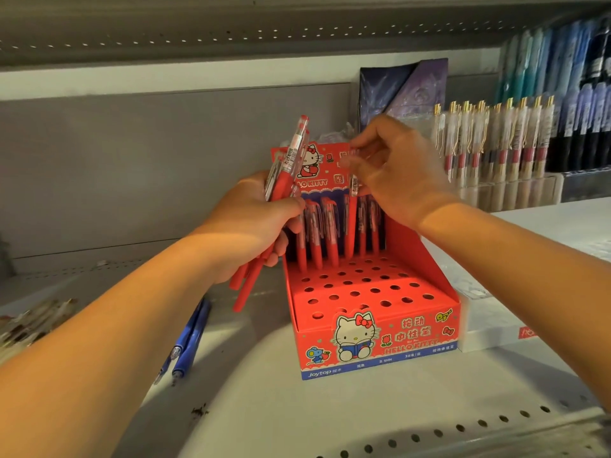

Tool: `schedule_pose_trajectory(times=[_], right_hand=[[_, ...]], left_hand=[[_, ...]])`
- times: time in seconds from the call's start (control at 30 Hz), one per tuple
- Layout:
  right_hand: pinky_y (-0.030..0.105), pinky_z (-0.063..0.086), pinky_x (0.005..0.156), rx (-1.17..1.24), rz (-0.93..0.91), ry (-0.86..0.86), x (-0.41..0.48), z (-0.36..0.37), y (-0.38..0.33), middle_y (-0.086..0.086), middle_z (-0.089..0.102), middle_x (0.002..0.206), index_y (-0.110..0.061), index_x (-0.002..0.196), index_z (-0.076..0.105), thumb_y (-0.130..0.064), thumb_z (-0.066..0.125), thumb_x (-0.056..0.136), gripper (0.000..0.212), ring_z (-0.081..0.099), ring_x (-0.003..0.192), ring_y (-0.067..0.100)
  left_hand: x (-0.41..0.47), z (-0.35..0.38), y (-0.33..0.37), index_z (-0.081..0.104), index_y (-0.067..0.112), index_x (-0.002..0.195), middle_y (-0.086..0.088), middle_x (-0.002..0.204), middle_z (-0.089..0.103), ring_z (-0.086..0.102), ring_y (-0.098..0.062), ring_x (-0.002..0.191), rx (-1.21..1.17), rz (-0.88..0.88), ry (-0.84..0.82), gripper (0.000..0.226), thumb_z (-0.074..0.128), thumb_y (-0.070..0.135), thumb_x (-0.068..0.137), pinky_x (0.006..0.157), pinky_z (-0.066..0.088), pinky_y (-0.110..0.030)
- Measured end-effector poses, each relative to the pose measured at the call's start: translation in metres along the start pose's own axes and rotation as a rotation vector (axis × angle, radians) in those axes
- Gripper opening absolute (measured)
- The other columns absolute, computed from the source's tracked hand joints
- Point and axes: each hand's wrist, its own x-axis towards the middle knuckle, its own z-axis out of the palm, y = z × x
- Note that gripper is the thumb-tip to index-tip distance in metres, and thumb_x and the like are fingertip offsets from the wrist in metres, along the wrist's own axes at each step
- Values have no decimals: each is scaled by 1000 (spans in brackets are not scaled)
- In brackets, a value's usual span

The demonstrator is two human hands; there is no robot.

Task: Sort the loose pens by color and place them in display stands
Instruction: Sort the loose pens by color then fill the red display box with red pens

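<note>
Pinching red pen (351, 226), right hand (401, 175) sits above.

head view, forward-down, close to shelf (330, 408)

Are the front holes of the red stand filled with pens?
No, the red stand has empty front holes; red pens stand only at the back.
</note>
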Motion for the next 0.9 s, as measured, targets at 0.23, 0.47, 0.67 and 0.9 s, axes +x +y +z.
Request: schedule_pose_trajectory(times=[0.23,0.47,0.67,0.9], right_hand=[[31,57,72,-36,-19,-21,-4,7,0,-14,59,76,-29,82,56,-20,74,86,21,60,70,4],[24,50,71,-206,32,-135,-7,6,1,-11,58,80,-32,76,54,-30,77,82,25,56,71,2],[35,54,71,-315,88,-253,-11,9,1,-1,59,77,-17,76,55,-35,69,89,26,63,74,19],[32,53,66,-318,137,-298,-9,6,0,1,59,79,-15,77,56,-34,61,95,27,62,72,19]], left_hand=[[-1,-2,5,55,13,88,-2,62,63,47,-16,38,-32,7,-19,6,57,11,93,37,38,-24],[-3,-1,6,55,13,90,-3,63,63,46,-17,38,-38,-6,-36,4,56,12,94,37,38,-24],[-4,-1,7,55,14,89,-3,63,61,45,-16,38,-50,2,-48,6,56,12,94,36,37,-24],[-3,-2,5,55,16,87,-3,65,63,48,-15,40,-71,6,-54,9,60,18,94,37,38,-24]])
